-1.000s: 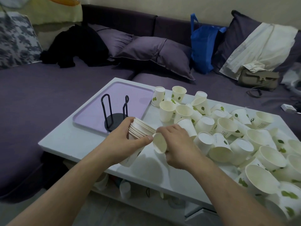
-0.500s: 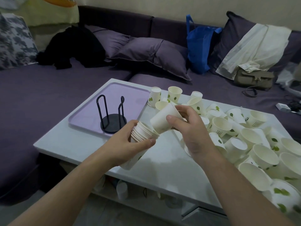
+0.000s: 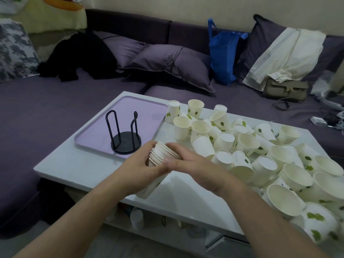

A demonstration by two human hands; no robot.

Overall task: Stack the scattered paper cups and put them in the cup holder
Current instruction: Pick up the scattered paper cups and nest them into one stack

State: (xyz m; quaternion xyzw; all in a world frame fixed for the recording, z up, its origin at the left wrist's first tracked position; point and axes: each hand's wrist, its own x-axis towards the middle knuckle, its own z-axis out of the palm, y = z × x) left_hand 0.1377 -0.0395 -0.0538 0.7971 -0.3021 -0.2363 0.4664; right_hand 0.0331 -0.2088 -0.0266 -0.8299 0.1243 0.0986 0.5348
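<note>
My left hand grips a nested stack of white paper cups, tilted with the rims pointing up and right; its bottom end pokes out below my palm. My right hand covers the mouth of the stack, fingers curled over the rims. A black wire cup holder stands empty on a lilac tray just behind my left hand. Several loose white cups with green leaf prints lie scattered, upright or tipped, over the right half of the white table.
A purple sofa wraps around the far and left sides, with cushions, a black garment, a blue bag and an olive handbag. A shelf under the table holds a bottle. A charger and cables lie at right.
My right hand carried a single cup from above the pile down onto the stack and now presses over its mouth. The left hand kept hold of the stack.
</note>
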